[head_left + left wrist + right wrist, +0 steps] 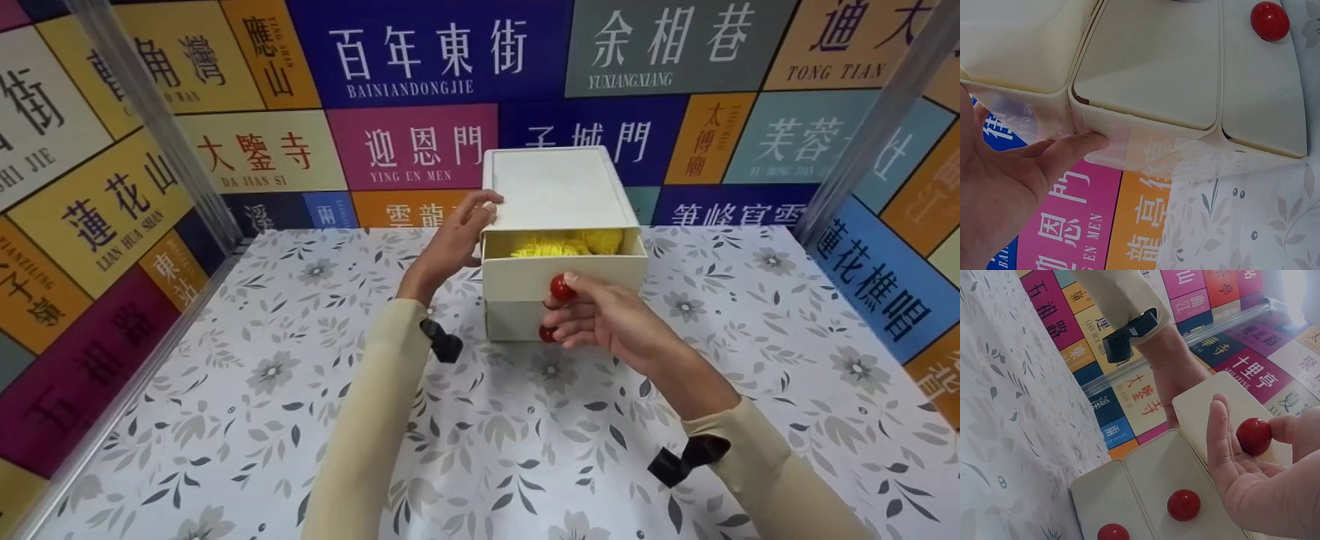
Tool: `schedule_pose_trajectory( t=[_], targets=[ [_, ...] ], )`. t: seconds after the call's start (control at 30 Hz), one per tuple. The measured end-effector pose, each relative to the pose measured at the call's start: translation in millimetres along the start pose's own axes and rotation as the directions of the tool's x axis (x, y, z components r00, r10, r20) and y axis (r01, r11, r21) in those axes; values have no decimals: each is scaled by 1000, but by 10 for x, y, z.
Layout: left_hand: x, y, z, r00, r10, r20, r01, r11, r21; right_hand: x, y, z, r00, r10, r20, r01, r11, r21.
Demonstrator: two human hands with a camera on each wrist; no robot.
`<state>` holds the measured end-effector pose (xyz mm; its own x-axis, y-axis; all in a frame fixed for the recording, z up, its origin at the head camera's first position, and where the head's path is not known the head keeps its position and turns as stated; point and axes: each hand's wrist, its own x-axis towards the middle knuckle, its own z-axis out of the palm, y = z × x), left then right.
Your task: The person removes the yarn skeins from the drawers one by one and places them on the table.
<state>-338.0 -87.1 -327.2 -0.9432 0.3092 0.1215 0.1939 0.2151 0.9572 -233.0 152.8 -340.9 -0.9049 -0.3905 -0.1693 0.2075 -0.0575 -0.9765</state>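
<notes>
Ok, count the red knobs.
3: the top knob, on the pulled-out drawer, held by the right hand; the middle knob, on the drawer below; the bottom knob, on the lowest drawer. Any at the back would be hidden.

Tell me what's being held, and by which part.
The right hand holds the top drawer by its red knob; the left hand touches the side of the cabinet.

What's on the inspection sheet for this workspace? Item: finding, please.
Surface: white floral cloth.
Job's things: white cabinet; top drawer pulled out, yellow contents inside; lower two drawers closed.
Clutter: nothing seen.
Left hand: touches the cabinet's side.
Right hand: pinches the top drawer's red knob.
Cables: nothing seen.
Surroundings: colourful wall panels with Chinese lettering; black devices at both cuffs.
</notes>
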Motion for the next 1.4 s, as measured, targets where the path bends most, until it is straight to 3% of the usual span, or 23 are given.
schedule_pose_trajectory(
  t=[0.3, 0.6, 0.87, 1.4],
  targets=[
    [18, -7, 7, 1000, 10, 7, -10, 1000, -11, -158, 25, 18, 999, 20, 28, -19, 1000, -10],
    [-3, 21, 14, 1000, 21, 5, -21, 1000, -14, -335, 57, 36, 996, -16, 92, 21, 998, -62],
    [-1, 14, 32, 1000, 16, 6, -17, 1000, 9, -457, 93, 39, 996, -3, 87, 12, 995, -98],
    [-7, -11, 15, 1000, 25, 7, -25, 1000, -7, -669, 164, 64, 978, -16, 210, 35, 995, -90]
  ],
)
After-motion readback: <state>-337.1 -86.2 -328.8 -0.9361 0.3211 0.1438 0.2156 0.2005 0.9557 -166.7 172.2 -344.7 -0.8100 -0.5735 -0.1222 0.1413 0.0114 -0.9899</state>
